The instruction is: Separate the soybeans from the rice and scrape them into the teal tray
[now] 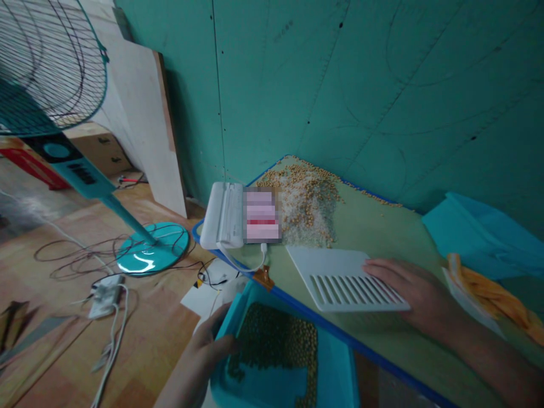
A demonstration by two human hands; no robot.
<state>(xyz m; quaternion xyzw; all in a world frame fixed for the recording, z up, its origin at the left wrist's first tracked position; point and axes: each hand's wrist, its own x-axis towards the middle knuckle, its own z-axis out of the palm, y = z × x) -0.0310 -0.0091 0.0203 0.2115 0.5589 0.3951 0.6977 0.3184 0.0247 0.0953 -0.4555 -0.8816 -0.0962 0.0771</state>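
My left hand (208, 340) grips the left rim of a blue plastic tub (340, 379), thumb over the edge and fingers outside. Dark green beans (266, 331) and yellowish ones (308, 340) lie in the tub, under the table edge. In my right hand (403, 292) is the right side of a white slotted plastic scraper (329, 266), low over the tabletop. Beyond its far edge lies a mixed pile of tan beans and pale grains (308, 204), toward the table's far corner.
A blue-edged table (382, 226) stands against a green wall. On it are a white device (223, 215) with a cable, a blurred-out item (261, 215), and an orange cloth (497, 294) near a blue container (476, 238). A teal fan (153, 246) and loose cords occupy the floor.
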